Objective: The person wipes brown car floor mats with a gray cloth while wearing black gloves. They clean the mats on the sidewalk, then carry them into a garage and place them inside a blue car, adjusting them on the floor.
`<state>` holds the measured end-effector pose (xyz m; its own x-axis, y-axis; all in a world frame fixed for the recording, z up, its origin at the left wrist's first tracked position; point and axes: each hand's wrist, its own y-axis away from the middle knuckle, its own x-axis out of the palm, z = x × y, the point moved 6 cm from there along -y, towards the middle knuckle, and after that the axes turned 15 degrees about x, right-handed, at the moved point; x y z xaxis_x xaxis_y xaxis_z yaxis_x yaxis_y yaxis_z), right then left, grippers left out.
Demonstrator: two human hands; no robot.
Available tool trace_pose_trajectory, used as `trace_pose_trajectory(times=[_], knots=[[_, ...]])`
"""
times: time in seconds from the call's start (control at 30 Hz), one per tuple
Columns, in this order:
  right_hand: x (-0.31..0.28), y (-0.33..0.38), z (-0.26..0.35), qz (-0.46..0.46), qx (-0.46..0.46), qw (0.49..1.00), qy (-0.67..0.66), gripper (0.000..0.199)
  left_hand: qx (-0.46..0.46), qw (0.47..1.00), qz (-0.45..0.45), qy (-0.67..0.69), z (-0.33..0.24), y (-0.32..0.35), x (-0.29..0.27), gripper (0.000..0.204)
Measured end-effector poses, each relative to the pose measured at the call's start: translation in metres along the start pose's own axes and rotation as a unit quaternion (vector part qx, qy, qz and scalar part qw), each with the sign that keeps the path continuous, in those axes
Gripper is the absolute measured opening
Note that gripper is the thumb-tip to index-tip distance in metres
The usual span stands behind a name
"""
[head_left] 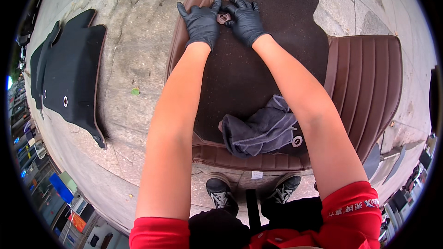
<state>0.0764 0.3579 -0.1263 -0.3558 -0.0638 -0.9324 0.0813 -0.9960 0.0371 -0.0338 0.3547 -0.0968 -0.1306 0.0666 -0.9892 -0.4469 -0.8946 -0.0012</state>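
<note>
Gloved hands (pixel 202 24) on brown floor mat (pixel 263 71), cracked concrete ground (pixel 131 57)

two hands (pixel 201 23), one cloth (pixel 258 129), two shoes (pixel 220 189)

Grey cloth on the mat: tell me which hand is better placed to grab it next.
Probably the right hand: slightly nearer the grey cloth, its forearm beside it; the left hand lies farther left.
</note>
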Motion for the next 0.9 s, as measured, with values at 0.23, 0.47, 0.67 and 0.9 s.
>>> trace_pose_trajectory(times=[0.23,0.47,0.67,0.9], knots=[[-0.002,0.0,-0.007,0.018,-0.013,1.0,0.01,0.046,0.042,0.997,0.051,0.029,0.001,-0.001,-0.003,0.044],[-0.013,-0.001,-0.001,0.085,0.003,0.996,0.004,0.042,0.072,0.985,0.155,0.018,0.0,-0.009,-0.003,0.042],[-0.01,-0.005,0.013,0.056,0.035,0.997,0.026,0.04,0.084,0.987,0.12,-0.062,-0.004,-0.011,0.001,0.033],[-0.01,-0.01,0.022,0.068,0.008,0.997,0.035,0.036,0.071,0.988,0.092,-0.104,-0.008,0.01,0.005,0.045]])
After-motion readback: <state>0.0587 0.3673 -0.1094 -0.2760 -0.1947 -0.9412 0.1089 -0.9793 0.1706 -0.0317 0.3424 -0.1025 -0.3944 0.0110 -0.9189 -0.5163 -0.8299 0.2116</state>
